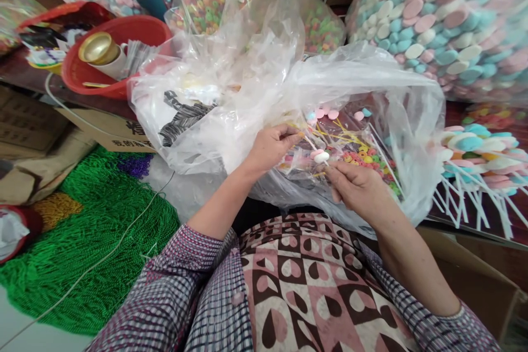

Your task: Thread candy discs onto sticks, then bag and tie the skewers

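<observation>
My left hand [270, 146] pinches a thin white stick near the mouth of a big clear plastic bag [231, 99]. My right hand [357, 187] holds the stick's lower part, with white and pink candy discs [319, 155] on it between the two hands. Inside the bag lie small coloured candy rings [365, 158], yellow sticks and a few pink and blue discs [330, 114].
Finished candy sticks [478, 148] pile up at the right. Large bags of pastel discs [449, 16] and coloured rings [214, 5] stand behind. A red basin [119, 71] with a gold-lidded cup sits at the left, green beads [94, 231] below it.
</observation>
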Tool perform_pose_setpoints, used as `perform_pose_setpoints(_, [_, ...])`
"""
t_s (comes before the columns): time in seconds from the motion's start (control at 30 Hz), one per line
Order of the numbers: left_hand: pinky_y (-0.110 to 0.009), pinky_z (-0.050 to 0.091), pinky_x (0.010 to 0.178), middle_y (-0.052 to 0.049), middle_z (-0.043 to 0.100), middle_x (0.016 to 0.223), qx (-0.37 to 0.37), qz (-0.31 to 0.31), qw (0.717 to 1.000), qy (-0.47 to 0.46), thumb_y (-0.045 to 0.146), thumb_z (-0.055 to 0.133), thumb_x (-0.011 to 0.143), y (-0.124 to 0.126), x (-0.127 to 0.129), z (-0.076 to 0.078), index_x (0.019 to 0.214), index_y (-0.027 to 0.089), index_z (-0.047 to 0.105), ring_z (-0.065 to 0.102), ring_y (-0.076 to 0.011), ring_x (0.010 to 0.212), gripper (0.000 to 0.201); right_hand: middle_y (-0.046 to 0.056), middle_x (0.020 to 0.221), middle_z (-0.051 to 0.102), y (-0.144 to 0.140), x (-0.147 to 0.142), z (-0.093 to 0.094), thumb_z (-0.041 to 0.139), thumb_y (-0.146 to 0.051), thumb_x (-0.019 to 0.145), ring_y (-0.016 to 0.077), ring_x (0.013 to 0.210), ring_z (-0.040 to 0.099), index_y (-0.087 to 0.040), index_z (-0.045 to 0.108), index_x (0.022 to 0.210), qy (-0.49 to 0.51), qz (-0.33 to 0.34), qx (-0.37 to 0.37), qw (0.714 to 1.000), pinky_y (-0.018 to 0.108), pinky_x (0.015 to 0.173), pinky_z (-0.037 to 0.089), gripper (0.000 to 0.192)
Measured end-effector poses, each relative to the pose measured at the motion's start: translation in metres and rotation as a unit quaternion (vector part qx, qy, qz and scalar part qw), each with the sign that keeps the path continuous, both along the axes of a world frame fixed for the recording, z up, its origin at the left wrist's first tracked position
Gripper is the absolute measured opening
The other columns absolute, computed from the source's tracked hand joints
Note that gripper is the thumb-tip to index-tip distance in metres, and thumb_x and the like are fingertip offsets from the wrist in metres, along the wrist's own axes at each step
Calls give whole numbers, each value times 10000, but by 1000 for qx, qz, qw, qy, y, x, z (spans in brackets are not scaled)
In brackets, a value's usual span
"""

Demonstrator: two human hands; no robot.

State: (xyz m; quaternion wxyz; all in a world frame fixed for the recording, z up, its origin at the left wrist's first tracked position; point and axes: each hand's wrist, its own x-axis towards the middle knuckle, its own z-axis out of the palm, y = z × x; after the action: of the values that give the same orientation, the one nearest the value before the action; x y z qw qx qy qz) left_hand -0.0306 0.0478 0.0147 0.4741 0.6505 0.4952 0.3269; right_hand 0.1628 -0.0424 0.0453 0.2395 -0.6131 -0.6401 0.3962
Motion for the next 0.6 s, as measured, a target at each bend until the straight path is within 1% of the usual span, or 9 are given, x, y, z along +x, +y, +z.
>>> perform_pose_setpoints(0.07, [-254, 489, 768, -15, 723, 865, -50, 8, 994, -99, 295, 662, 825, -4, 3, 0, 869, 147, 693, 641, -124, 795, 158, -36, 428, 550, 0, -3, 1, 474, -424, 942, 103, 370, 420, -227, 502, 605, 3, -8, 1, 1000, 246, 433, 347, 391])
perform_pose_setpoints(0.1, [-244, 487, 742, -10, 716, 849, -67, 15, 989, -133, 299, 680, 810, -5, 4, -1, 852, 150, 687, 636, -115, 773, 155, -35, 429, 551, -1, -4, 1, 473, -430, 943, 102, 369, 419, -227, 500, 608, 5, -11, 0, 1000, 245, 431, 347, 393])
perform_pose_setpoints(0.17, [-227, 471, 670, 0, 698, 822, -91, 31, 981, -169, 306, 706, 792, -7, 7, -4, 840, 159, 678, 617, -99, 720, 157, -34, 426, 548, -1, -4, 0, 472, -456, 947, 103, 366, 417, -228, 512, 625, 8, -14, -4, 1000, 245, 426, 344, 397])
perform_pose_setpoints(0.27, [-215, 426, 572, 10, 669, 775, -113, 49, 979, -162, 318, 708, 804, -9, 11, -10, 859, 179, 673, 583, -90, 649, 153, -36, 421, 541, -3, -3, 0, 471, -505, 948, 103, 355, 406, -231, 530, 648, 10, -14, -5, 1000, 247, 416, 337, 411])
perform_pose_setpoints(0.37, [-217, 403, 525, 14, 656, 736, -128, 55, 980, -142, 352, 670, 843, -11, 14, -12, 911, 199, 671, 573, -99, 616, 168, -35, 417, 540, -5, -5, -1, 470, -523, 947, 101, 349, 399, -235, 514, 630, 8, -15, 3, 1000, 249, 420, 347, 431])
perform_pose_setpoints(0.43, [-223, 427, 543, 10, 669, 751, -118, 51, 982, -136, 371, 666, 847, -14, 15, -11, 919, 197, 674, 588, -104, 635, 189, -34, 416, 542, -5, -6, -2, 469, -514, 950, 101, 350, 403, -237, 486, 612, 7, -17, 5, 1000, 249, 428, 357, 437])
perform_pose_setpoints(0.5, [-229, 473, 618, -5, 701, 824, -82, 45, 987, -132, 365, 671, 844, -18, 15, -8, 923, 187, 679, 623, -109, 711, 195, -34, 417, 542, -6, -8, -3, 469, -495, 954, 103, 353, 416, -237, 470, 612, 13, -24, 0, 1000, 247, 436, 363, 429])
perform_pose_setpoints(0.6, [-236, 499, 724, -26, 724, 926, -29, 42, 991, -124, 395, 661, 854, -23, 14, -2, 957, 183, 677, 644, -115, 815, 237, -40, 426, 544, -8, -11, -6, 470, -473, 963, 107, 356, 429, -236, 509, 662, 29, -32, -11, 999, 244, 445, 364, 385])
